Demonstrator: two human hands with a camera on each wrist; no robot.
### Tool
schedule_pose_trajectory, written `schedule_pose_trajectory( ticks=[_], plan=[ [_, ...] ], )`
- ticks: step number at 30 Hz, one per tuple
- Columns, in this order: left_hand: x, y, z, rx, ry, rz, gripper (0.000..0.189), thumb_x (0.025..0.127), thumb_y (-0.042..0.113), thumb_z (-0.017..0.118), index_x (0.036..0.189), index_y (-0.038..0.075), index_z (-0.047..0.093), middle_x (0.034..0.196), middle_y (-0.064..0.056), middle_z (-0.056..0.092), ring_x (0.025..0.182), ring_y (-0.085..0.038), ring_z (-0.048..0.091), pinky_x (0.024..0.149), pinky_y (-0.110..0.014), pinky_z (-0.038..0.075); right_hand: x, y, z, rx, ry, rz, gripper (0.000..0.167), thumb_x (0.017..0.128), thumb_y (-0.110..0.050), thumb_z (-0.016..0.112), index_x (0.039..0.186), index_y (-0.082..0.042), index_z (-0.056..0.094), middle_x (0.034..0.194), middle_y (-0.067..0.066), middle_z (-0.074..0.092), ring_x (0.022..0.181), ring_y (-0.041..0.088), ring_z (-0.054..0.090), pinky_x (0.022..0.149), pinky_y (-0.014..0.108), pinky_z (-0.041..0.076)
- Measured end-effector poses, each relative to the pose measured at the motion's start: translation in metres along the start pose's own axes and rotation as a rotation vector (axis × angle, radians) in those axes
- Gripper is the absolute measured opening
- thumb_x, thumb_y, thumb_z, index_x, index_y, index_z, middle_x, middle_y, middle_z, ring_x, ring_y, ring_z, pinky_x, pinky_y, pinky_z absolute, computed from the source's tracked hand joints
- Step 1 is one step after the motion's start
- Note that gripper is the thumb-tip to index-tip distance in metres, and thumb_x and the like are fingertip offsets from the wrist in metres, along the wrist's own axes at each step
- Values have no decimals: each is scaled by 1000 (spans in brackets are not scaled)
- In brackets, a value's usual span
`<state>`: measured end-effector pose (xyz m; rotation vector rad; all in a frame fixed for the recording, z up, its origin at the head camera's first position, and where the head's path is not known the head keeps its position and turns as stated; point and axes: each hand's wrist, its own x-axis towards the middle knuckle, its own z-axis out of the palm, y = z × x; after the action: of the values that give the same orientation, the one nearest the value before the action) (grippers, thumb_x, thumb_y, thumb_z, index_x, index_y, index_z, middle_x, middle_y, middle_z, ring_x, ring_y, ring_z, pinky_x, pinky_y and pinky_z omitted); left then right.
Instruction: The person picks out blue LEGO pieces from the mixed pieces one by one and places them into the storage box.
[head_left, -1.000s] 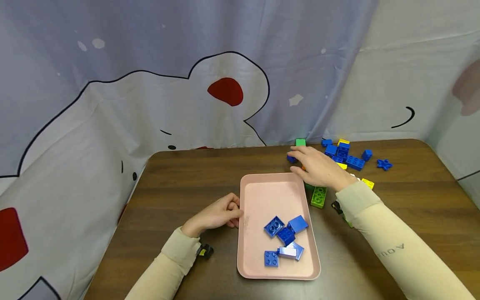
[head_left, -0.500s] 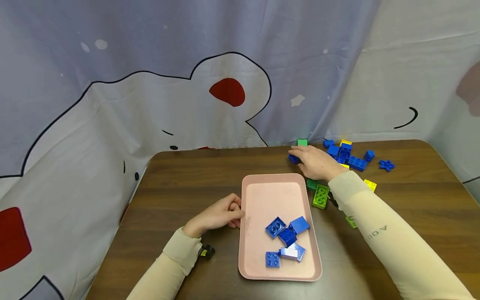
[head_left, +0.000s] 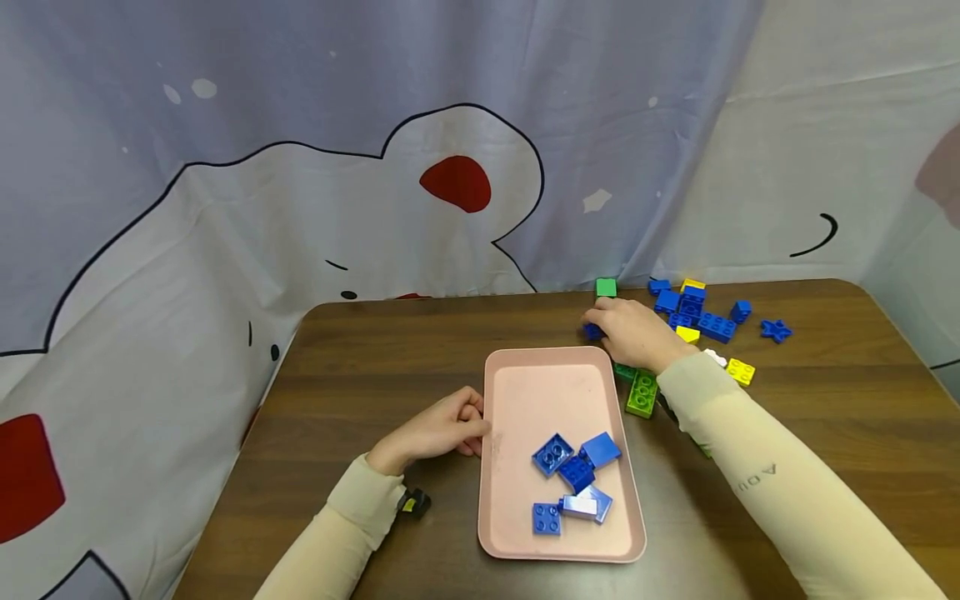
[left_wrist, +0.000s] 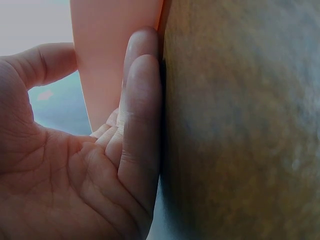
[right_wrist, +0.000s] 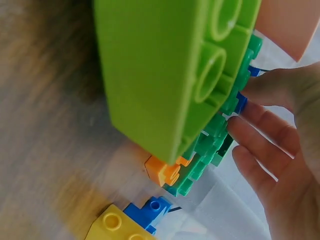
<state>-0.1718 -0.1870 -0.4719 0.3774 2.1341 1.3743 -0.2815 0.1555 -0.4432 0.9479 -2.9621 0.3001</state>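
Note:
My left hand (head_left: 438,427) holds the left rim of a pink tray (head_left: 528,387). In the left wrist view its thumb lies on the rim and its fingers rest along the outer wall. Several blue bricks (head_left: 576,472) lie in the near half of the tray. Beyond the tray's far right corner my right hand (head_left: 637,333) pinches a blue brick (head_left: 593,331), most of it hidden by the fingers. The right wrist view shows a bit of this blue brick (right_wrist: 241,103) between thumb and forefinger, beside dark green bricks (right_wrist: 215,132).
A lime green brick (head_left: 642,394) lies beside the tray's right edge. Farther right are a blue brick pile (head_left: 690,307), yellow bricks (head_left: 741,372) and a blue star-shaped piece (head_left: 776,331). A green brick (head_left: 606,287) sits at the table's back edge, before the curtain (head_left: 420,75).
My right hand has lowered and closed its fingers on the blue brick behind the tray. The left hand keeps its place on the tray rim. The head view has shifted slightly.

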Motion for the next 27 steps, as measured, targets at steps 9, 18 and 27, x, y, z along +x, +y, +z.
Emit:
schedule_pose_trajectory(
  ticks=[9,18,27],
  plan=[
    [1,-2,0,-1,2,1,27,99,16,61,119,1,51,82,-4,67,72,-17,72,68,-31,61,-16,2,1,38,41,11,37,91,-11,77,127,-6,70,122,16,69,103,33,70,92,52,59],
    [1,-2,0,-8,-3,5,27,100,16,61,120,0,50,82,-3,67,74,-17,72,68,-31,61,-45,1,-9,88,175,53,36,90,-11,78,125,-8,70,113,11,67,80,21,63,72,41,57],
    [2,-3,0,-4,-3,1,30,99,17,61,121,-1,50,83,-5,67,75,-18,73,68,-31,61,-75,-12,-14,80,308,4,34,89,-10,79,121,-8,72,114,8,67,77,17,62,66,35,55]
  ],
)
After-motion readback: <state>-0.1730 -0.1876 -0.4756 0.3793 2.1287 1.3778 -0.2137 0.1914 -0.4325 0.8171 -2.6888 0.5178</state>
